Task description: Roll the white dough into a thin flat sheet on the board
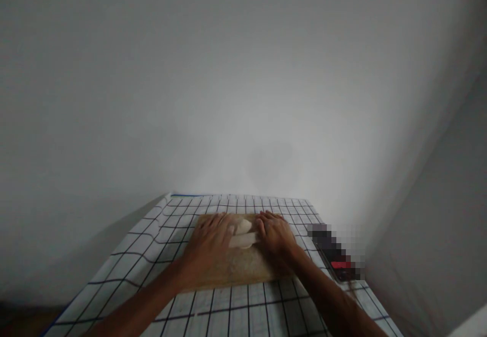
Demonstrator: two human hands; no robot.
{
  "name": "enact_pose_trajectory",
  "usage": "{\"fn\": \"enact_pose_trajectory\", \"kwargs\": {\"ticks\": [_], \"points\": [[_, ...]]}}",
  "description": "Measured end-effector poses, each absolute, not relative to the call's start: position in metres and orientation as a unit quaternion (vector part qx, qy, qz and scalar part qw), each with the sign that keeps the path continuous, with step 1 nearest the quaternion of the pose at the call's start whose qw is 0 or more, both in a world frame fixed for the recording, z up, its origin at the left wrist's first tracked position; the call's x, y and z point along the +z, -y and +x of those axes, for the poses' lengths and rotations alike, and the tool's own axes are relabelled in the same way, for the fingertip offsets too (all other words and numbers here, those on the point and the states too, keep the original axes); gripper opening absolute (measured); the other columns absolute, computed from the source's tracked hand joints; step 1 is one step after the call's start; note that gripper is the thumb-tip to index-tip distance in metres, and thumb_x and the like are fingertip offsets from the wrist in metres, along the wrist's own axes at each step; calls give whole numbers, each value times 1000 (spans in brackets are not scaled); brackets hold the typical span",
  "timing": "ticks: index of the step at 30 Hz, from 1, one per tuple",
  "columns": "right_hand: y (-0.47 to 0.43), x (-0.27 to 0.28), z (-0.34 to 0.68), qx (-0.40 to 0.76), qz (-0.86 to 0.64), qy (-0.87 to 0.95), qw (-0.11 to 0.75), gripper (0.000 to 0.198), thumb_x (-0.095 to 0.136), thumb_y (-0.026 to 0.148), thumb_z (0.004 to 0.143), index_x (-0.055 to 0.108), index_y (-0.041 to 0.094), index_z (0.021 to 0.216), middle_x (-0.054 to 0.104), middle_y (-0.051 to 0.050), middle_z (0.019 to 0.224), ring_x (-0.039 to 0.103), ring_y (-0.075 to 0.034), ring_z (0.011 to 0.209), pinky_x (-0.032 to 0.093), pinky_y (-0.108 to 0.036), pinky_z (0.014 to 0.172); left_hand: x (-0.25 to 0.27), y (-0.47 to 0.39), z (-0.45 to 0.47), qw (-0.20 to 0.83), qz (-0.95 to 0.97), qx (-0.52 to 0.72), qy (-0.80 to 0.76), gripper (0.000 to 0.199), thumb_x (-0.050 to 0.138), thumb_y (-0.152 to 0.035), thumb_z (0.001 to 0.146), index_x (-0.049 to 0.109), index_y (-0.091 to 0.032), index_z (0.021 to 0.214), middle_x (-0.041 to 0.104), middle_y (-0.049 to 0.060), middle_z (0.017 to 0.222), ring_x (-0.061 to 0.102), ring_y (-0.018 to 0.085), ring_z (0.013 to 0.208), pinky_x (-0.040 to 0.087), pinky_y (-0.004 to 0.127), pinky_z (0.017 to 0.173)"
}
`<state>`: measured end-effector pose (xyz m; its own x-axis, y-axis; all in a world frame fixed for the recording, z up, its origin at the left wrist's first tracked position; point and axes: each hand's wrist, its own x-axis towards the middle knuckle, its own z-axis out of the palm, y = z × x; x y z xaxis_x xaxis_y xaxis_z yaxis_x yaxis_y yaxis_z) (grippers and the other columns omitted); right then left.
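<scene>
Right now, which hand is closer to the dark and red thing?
Right. The right hand is at the right end of the pale roll, toward the dark thing; the left hand, at the left end, is farther.

Both bare forearms point(152, 299) reach forward, left hand point(211, 231) and right hand point(275, 232) apart, palm-down, fingers point(216, 219) pointing ahead.

left fingers point(216, 220): bare | right fingers point(269, 217): bare | forearms point(152, 296): bare, slender, tapering toward wrists
</scene>
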<state>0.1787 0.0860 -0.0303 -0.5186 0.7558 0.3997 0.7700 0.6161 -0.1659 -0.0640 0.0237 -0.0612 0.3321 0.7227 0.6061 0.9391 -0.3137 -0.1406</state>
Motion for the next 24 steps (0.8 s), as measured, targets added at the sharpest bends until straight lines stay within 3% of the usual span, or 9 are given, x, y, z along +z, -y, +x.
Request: {"fn": "enact_pose_trajectory", "kwargs": {"ticks": [5, 9, 15, 20, 24], "points": [[-127, -21, 167, 7, -447, 880, 159, 43, 30, 34, 110, 69, 22, 123, 70, -8, 131, 60, -21, 130, 45, -37, 108, -45, -57, -67, 198, -773, -217, 563, 34, 40, -26, 102, 65, -17, 124, 70, 18, 127, 64, 28, 121, 50, 49, 103], [-131, -23, 169, 12, -444, 881, 162, 44, 29, 33, 110, 69, 20, 121, 72, -8, 127, 63, -19, 124, 47, -34, 105, -40, -53, -63, 187, -766, -197, 582, 31, 46, -28, 100, 66, -18, 121, 70, 17, 128, 63, 29, 121, 49, 49, 103], [-95, -31, 184, -4, -429, 881, 201, 42, 31, 31, 109, 68, 20, 126, 66, -9, 139, 54, -21, 135, 37, -40, 116, -52, -22, -50, 209, -758, -209, 581, 36, 42, -32, 101, 62, -20, 128, 67, 14, 138, 58, 32, 130, 41, 56, 112], [-76, -32, 192, 9, -396, 891, 224, 42, 29, 31, 110, 64, 23, 131, 67, -6, 137, 57, -19, 130, 40, -37, 113, -61, -16, -50, 200, -774, -222, 558, 39, 41, -32, 101, 60, -21, 133, 61, 14, 146, 54, 32, 136, 43, 55, 112], [-107, -28, 182, 26, -425, 885, 192, 45, 27, 33, 110, 64, 21, 132, 68, -8, 134, 62, -21, 124, 45, -37, 108, -46, -39, -54, 187, -755, -208, 593, 40, 44, -33, 100, 60, -18, 135, 67, 18, 136, 61, 32, 128, 47, 54, 107]]}}
